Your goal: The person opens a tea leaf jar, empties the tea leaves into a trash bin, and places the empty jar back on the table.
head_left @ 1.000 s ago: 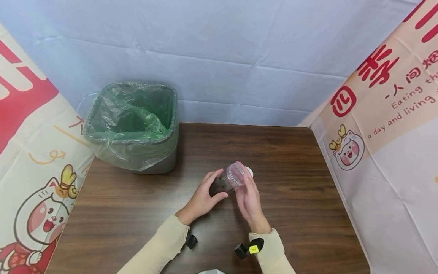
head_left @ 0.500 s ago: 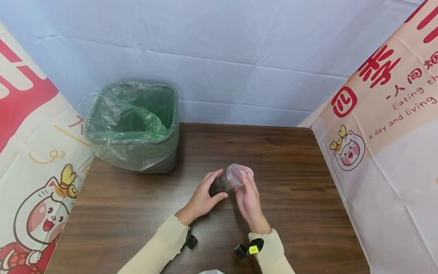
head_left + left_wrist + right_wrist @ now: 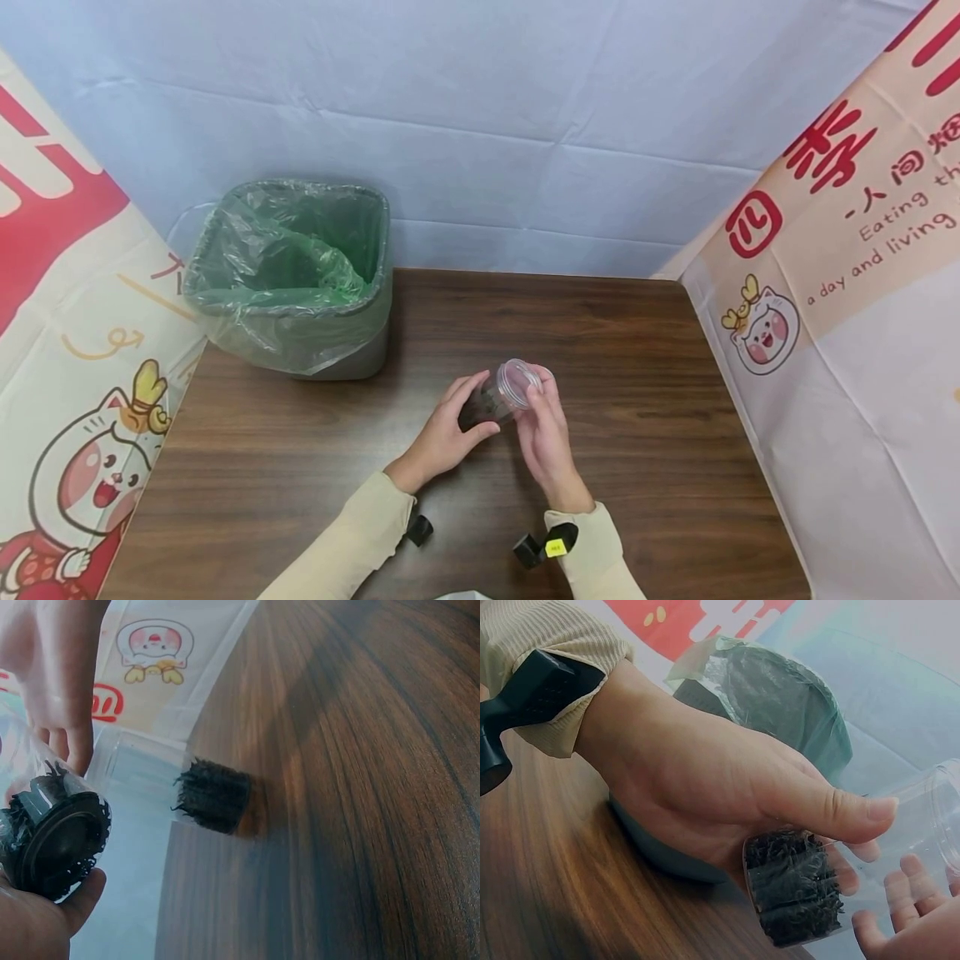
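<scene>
Tilted between my hands is a clear plastic jar (image 3: 489,403) with dark shreds (image 3: 793,894) packed at its base. My left hand (image 3: 441,437) grips the lower part, thumb in front and fingers behind. At the ridged end, my right hand (image 3: 544,437) holds the jar with its thumb over the edge. I cannot tell whether that end has a clear lid or is an open mouth. A second clear jar (image 3: 214,796) with dark contents stands on the table beyond, in the left wrist view; the right hand mostly hides it from the head view.
A grey bin (image 3: 360,354) lined with a green, see-through bag (image 3: 300,333) stands at the table's back left. The dark wooden table (image 3: 637,467) lies under both hands. Printed cloths hang left and right, and a pale cloth (image 3: 480,125) covers the back.
The right fingers have drawn in and curled lower behind the jar's ridged end, with the thumb shifting slightly. They now cover the whitish round edge seen behind them. The left hand stays still.
</scene>
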`<state>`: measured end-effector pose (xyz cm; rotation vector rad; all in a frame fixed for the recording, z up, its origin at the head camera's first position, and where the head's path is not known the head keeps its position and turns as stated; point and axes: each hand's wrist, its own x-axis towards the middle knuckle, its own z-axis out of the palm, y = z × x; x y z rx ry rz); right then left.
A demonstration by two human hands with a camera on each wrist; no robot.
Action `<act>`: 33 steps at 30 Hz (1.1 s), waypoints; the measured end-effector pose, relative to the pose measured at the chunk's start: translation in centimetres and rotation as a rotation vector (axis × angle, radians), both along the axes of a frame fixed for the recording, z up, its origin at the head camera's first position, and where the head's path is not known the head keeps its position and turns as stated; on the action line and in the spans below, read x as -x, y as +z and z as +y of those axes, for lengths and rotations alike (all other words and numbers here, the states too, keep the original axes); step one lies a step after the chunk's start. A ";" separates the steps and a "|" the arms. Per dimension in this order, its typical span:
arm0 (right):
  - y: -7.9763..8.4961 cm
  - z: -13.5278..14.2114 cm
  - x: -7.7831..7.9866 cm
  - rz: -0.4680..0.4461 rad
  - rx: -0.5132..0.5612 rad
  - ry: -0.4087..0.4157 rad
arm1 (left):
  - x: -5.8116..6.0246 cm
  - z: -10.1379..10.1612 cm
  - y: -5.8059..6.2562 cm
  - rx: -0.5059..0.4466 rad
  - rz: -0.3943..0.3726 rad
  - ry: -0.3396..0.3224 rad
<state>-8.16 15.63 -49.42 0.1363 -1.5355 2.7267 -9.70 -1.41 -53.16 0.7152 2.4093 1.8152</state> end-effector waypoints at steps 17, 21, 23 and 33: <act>-0.6 0.2 0.1 0.084 -0.075 0.001 | 0.0 0.0 -0.2 -0.002 -0.019 0.002; -0.8 0.1 0.1 0.092 -0.123 -0.023 | 0.0 0.0 -0.2 -0.006 -0.017 -0.001; -0.7 0.1 0.1 0.083 -0.129 -0.034 | 0.0 0.0 -0.2 -0.005 -0.014 -0.002; -0.5 0.1 0.0 0.068 -0.134 -0.035 | 0.0 0.0 -0.3 -0.006 -0.009 -0.002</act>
